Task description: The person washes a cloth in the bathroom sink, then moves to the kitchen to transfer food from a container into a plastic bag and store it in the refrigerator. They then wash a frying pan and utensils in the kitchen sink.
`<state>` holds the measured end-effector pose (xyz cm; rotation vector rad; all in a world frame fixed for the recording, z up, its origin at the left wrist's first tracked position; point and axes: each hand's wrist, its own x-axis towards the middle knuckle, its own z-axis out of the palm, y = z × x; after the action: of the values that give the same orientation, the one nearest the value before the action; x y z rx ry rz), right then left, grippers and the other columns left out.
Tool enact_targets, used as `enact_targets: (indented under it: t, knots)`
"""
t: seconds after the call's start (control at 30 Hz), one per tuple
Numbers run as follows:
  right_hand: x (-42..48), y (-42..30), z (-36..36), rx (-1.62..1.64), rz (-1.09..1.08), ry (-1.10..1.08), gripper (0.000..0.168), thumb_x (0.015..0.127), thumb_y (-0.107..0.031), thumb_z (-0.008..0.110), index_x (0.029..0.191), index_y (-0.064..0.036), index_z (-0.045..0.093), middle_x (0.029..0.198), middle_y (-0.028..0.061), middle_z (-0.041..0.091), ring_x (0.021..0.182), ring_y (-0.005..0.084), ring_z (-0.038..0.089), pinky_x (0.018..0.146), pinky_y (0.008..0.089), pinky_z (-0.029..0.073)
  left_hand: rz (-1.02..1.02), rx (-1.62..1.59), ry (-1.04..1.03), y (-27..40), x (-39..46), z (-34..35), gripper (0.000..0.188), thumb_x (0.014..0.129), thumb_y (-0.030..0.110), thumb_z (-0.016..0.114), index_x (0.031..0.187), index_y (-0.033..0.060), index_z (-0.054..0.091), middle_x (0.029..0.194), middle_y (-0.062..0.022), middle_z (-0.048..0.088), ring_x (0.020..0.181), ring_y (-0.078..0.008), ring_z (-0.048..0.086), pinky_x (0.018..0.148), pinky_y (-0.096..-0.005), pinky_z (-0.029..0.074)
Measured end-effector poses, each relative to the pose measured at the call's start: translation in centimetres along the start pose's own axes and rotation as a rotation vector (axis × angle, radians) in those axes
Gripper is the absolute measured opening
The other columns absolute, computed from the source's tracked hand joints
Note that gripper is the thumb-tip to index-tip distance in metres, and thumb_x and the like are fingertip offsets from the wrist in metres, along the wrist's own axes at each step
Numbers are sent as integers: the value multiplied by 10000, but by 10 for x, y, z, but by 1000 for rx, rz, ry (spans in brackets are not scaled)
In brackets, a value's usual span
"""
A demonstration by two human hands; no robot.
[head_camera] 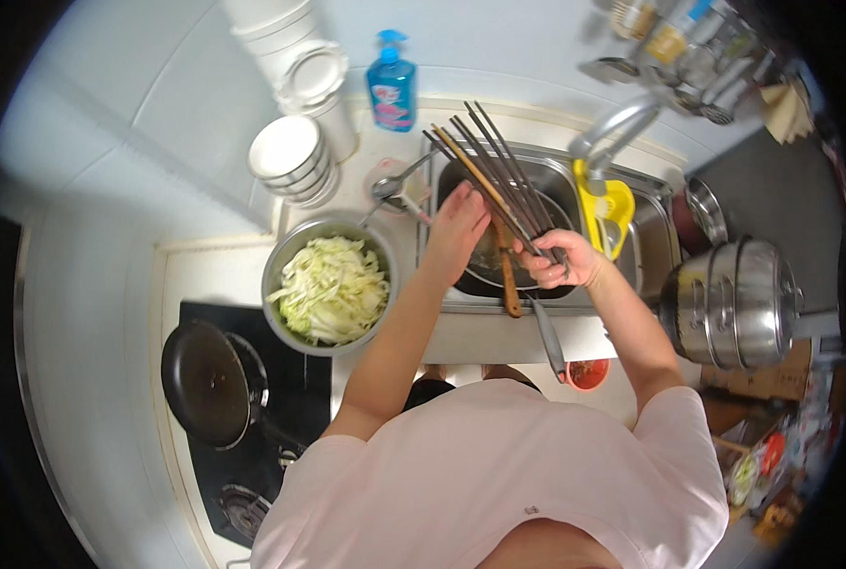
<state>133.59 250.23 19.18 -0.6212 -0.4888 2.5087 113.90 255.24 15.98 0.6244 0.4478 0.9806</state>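
My right hand (559,259) grips a fanned bundle of dark chopsticks (504,171), one of them light brown, over the left basin of a steel double sink (437,302). My left hand (460,220) is raised beside the bundle's left side, fingers slightly bent; whether it touches the sticks I cannot tell. Below the chopsticks a pan (490,276) sits in the basin, its grey handle (549,341) sticking out over the counter edge. A wooden handle (510,284) lies across the pan's rim. To the left, a metal pot (275,313) holds shredded cabbage (330,288).
A frying pan (206,384) rests on the black cooktop (309,398). Stacked bowls (288,153) and a blue soap bottle (392,92) stand behind. The faucet (615,128) and a yellow rack (611,206) are near the sink divider. A steel steamer (743,306) stands at right.
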Motion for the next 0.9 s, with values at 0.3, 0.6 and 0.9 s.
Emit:
enact_targets:
  t: [0.3, 0.6, 0.9]
  knots:
    - [-69, 13, 0, -83, -145, -25, 251, 788, -93, 529, 1021, -48, 448, 675, 21, 400, 501, 98, 375, 450, 232, 302, 34, -53, -123, -28, 50, 112, 485, 861, 188, 549, 1269, 69, 317, 1129, -131, 495, 1067, -255, 499, 853, -389, 439]
    - [-81, 37, -40, -163, -110, -38, 244, 833, -127, 537, 1048, -43, 455, 750, 24, 471, 575, 105, 459, 510, 234, 367, -111, -145, -19, -63, 35, 117, 232, 895, 312, 491, 953, 87, 500, 578, 55, 334, 524, -64, 338, 527, -218, 362]
    - [-79, 100, -82, -538, -236, 380, 437, 839, -346, 567, 1169, -74, 479, 987, 26, 550, 895, 122, 535, 738, 260, 438, 58, 143, 498, -39, 5, 45, 275, 860, 362, 543, 841, 109, 437, 580, 46, 356, 469, -67, 353, 423, -211, 335]
